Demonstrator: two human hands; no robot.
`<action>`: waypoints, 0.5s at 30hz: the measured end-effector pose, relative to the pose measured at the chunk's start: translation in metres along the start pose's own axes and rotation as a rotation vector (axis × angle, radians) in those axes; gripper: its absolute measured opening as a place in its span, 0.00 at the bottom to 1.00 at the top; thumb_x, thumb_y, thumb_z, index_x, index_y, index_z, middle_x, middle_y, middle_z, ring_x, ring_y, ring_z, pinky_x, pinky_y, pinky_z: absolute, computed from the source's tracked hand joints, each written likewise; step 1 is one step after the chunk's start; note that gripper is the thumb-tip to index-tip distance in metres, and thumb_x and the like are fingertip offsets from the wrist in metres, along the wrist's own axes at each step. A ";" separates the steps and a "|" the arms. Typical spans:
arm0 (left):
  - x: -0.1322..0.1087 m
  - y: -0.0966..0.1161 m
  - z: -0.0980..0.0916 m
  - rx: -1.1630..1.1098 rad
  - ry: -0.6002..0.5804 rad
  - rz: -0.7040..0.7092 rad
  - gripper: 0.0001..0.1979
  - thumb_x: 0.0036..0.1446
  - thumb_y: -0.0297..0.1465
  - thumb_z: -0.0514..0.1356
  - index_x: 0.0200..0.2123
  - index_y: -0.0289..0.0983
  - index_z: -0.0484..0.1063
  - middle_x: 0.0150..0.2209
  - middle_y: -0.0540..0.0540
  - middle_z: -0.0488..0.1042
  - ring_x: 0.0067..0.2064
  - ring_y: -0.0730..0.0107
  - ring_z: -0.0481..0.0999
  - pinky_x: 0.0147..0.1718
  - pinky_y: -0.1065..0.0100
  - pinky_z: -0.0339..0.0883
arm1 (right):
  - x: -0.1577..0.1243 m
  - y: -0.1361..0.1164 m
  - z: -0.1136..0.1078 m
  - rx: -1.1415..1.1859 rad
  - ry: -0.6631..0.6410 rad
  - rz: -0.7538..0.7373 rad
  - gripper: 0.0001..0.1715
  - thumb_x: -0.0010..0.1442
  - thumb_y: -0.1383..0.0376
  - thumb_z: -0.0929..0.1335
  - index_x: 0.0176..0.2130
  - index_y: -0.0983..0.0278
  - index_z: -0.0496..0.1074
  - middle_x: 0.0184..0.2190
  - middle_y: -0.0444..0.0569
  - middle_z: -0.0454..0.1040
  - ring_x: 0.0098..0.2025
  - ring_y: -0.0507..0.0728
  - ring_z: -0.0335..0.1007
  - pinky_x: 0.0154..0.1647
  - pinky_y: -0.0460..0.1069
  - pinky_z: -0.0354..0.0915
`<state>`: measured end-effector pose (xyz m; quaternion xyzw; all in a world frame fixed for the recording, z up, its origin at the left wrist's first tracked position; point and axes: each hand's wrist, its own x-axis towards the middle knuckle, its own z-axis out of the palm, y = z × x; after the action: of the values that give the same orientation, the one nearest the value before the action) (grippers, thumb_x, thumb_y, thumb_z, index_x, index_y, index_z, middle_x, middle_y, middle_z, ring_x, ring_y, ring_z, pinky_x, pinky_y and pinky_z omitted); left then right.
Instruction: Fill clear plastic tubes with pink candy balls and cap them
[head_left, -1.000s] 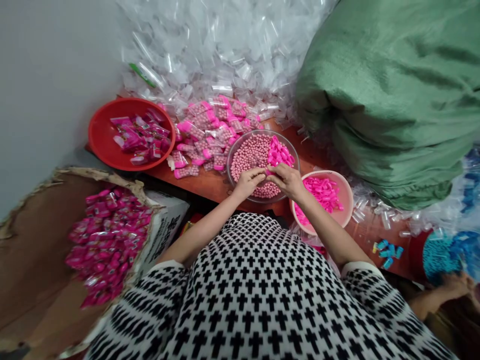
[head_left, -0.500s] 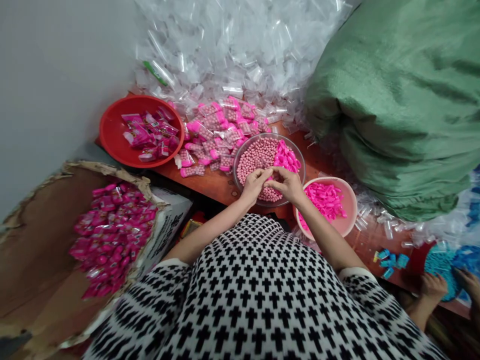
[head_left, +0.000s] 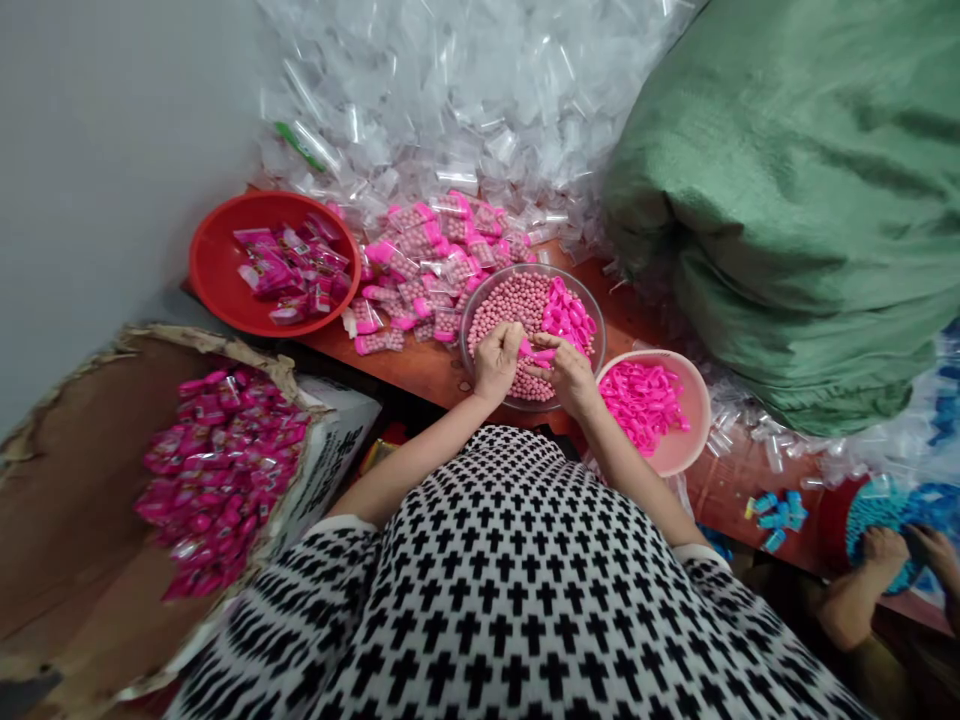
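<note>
Over a clear bowl (head_left: pixel 470 358) of pink beads (head_left: pixel 504 305) and pink plastic caps (head_left: pixel 568 318), both my hands are close together. My left hand (head_left: pixel 498 362) is closed with its fingertips pinched; a bit of pink shows at them, but what it holds is mostly hidden. My right hand (head_left: pixel 571 375) has a small pink plastic piece (head_left: pixel 541 356) between thumb and fingers, close to the left fingertips. Behind the bowl lie several bead-filled clear tubes (head_left: pixel 420 240) with pink ends. To its right stands a pale pink bowl (head_left: pixel 699 405) of more pink pieces (head_left: pixel 641 400).
A red basin (head_left: pixel 214 285) of pink packets sits left. Below it is a torn carton (head_left: pixel 67 440) of pink packets. Clear tubes (head_left: pixel 465 90) are heaped behind; a green sack (head_left: pixel 795 220) bulges at right. Another person's hands (head_left: pixel 883 552) work over blue beads at far right.
My hands have drawn slightly apart, and a pink piece now shows between them. The whole view has shifted a little. The other person's hands have moved closer together.
</note>
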<state>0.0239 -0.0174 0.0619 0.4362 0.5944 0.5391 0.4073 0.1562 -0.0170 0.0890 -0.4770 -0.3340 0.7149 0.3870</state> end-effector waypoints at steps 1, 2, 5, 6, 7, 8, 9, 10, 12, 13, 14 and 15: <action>-0.001 0.001 0.000 0.026 -0.005 0.015 0.26 0.63 0.52 0.48 0.24 0.39 0.68 0.23 0.49 0.69 0.28 0.71 0.68 0.32 0.68 0.62 | 0.000 -0.002 0.002 0.011 0.004 0.040 0.28 0.46 0.46 0.74 0.42 0.59 0.73 0.51 0.48 0.73 0.51 0.58 0.70 0.46 0.54 0.73; -0.002 0.001 0.000 0.046 -0.012 0.019 0.28 0.63 0.53 0.46 0.25 0.39 0.69 0.24 0.48 0.70 0.29 0.70 0.69 0.33 0.68 0.62 | 0.000 -0.004 0.005 0.016 0.008 0.082 0.27 0.47 0.46 0.73 0.42 0.60 0.73 0.50 0.47 0.73 0.51 0.58 0.70 0.46 0.55 0.73; -0.006 0.002 0.004 0.104 -0.025 0.001 0.31 0.63 0.55 0.42 0.27 0.39 0.70 0.26 0.47 0.72 0.30 0.67 0.71 0.33 0.67 0.63 | -0.001 -0.005 0.015 0.019 0.053 0.201 0.24 0.51 0.47 0.70 0.41 0.60 0.71 0.46 0.47 0.76 0.47 0.58 0.73 0.43 0.54 0.74; -0.006 0.001 0.006 0.125 -0.021 -0.007 0.31 0.63 0.55 0.42 0.28 0.39 0.70 0.26 0.46 0.72 0.30 0.67 0.71 0.33 0.67 0.63 | -0.001 -0.004 0.019 0.034 0.065 0.233 0.23 0.52 0.48 0.70 0.41 0.60 0.71 0.44 0.47 0.77 0.46 0.58 0.73 0.42 0.54 0.74; -0.007 0.000 0.007 0.145 -0.013 -0.011 0.30 0.63 0.55 0.42 0.28 0.39 0.69 0.26 0.46 0.72 0.31 0.67 0.72 0.33 0.67 0.63 | -0.001 -0.003 0.023 0.055 0.069 0.256 0.22 0.53 0.48 0.69 0.40 0.60 0.71 0.42 0.47 0.77 0.45 0.58 0.74 0.40 0.53 0.74; -0.007 -0.001 0.008 0.166 0.002 -0.011 0.30 0.64 0.55 0.42 0.29 0.39 0.69 0.26 0.46 0.72 0.31 0.66 0.72 0.34 0.66 0.63 | -0.001 -0.001 0.027 0.078 0.066 0.272 0.21 0.53 0.48 0.69 0.40 0.60 0.71 0.40 0.46 0.78 0.45 0.58 0.74 0.39 0.53 0.74; -0.007 -0.003 0.009 0.189 0.021 -0.004 0.29 0.64 0.54 0.42 0.29 0.39 0.69 0.27 0.45 0.72 0.32 0.65 0.72 0.34 0.66 0.63 | -0.001 0.001 0.030 0.096 0.056 0.281 0.21 0.54 0.48 0.68 0.41 0.60 0.71 0.39 0.46 0.78 0.45 0.58 0.74 0.39 0.52 0.74; -0.006 -0.004 0.009 0.214 0.042 0.010 0.29 0.64 0.53 0.41 0.28 0.39 0.69 0.28 0.45 0.72 0.33 0.64 0.72 0.35 0.65 0.63 | -0.001 0.003 0.033 0.104 0.044 0.281 0.21 0.55 0.48 0.67 0.42 0.60 0.71 0.39 0.46 0.78 0.45 0.58 0.75 0.39 0.52 0.74; -0.005 -0.005 0.009 0.270 0.085 0.047 0.28 0.66 0.51 0.41 0.27 0.39 0.68 0.29 0.44 0.72 0.35 0.63 0.71 0.39 0.63 0.63 | 0.001 0.007 0.036 0.086 0.036 0.257 0.22 0.57 0.48 0.66 0.43 0.60 0.71 0.38 0.46 0.78 0.46 0.58 0.74 0.39 0.52 0.74; -0.004 -0.006 0.008 0.292 0.103 0.062 0.28 0.66 0.50 0.41 0.27 0.40 0.68 0.29 0.44 0.72 0.36 0.62 0.70 0.40 0.62 0.62 | 0.002 0.010 0.037 0.060 0.037 0.237 0.22 0.57 0.48 0.66 0.43 0.60 0.70 0.37 0.47 0.78 0.46 0.59 0.74 0.40 0.52 0.74; -0.003 -0.005 0.008 0.306 0.116 0.070 0.27 0.67 0.49 0.42 0.26 0.40 0.68 0.29 0.44 0.72 0.36 0.62 0.70 0.41 0.62 0.62 | 0.004 0.014 0.038 0.026 0.041 0.209 0.22 0.58 0.47 0.65 0.43 0.60 0.70 0.37 0.47 0.78 0.47 0.59 0.73 0.41 0.53 0.73; -0.003 -0.005 0.008 0.312 0.123 0.072 0.27 0.67 0.48 0.42 0.26 0.40 0.68 0.29 0.44 0.72 0.36 0.61 0.70 0.42 0.62 0.62 | 0.005 0.017 0.039 -0.021 0.051 0.167 0.22 0.58 0.47 0.64 0.43 0.60 0.70 0.37 0.47 0.78 0.47 0.59 0.73 0.42 0.53 0.73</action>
<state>0.0320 -0.0181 0.0562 0.4811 0.6787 0.4802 0.2781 0.1145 -0.0251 0.0847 -0.5252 -0.2907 0.7287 0.3295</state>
